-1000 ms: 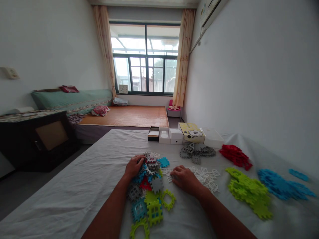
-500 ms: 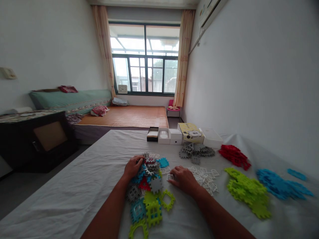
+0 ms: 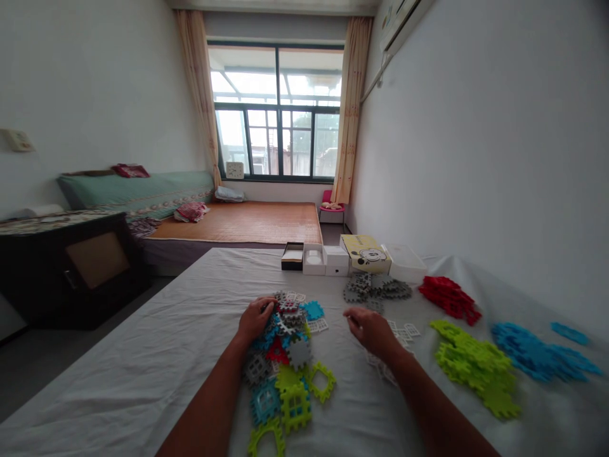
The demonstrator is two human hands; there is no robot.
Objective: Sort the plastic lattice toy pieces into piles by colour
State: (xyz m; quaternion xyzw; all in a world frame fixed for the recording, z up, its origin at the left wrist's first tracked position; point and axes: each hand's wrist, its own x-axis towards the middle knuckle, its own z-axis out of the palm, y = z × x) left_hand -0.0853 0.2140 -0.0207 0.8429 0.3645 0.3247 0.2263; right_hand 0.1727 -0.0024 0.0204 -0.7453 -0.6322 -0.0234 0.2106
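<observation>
My left hand (image 3: 257, 317) rests against the left side of a mixed heap of plastic interlocking tiles (image 3: 288, 343), its fingers curled at the edge; what they grip is hidden. The heap holds grey, blue, red and lime pieces, with a lime frame (image 3: 322, 383) at its right side. Above the pile of white window pieces (image 3: 404, 333), my right hand (image 3: 371, 327) has its fingers drawn together, and whatever lies in them cannot be made out. My right hand and forearm cover much of the white pile. A blue tile (image 3: 313, 310) lies at the heap's upper right.
Grey tiles (image 3: 378, 287), red tiles (image 3: 450, 299), lime tiles (image 3: 476, 368) and blue tiles (image 3: 542, 352) form separate piles on the right. Along the far edge stand a black box (image 3: 292, 256), white boxes (image 3: 335, 260) and a yellow cartoon box (image 3: 366, 252). A grey-white cloth (image 3: 190, 330) covers the table.
My right hand has moved right, from beside the mixed heap to over the white pile. A white piece that lay under its fingers no longer shows there. My left hand stays put.
</observation>
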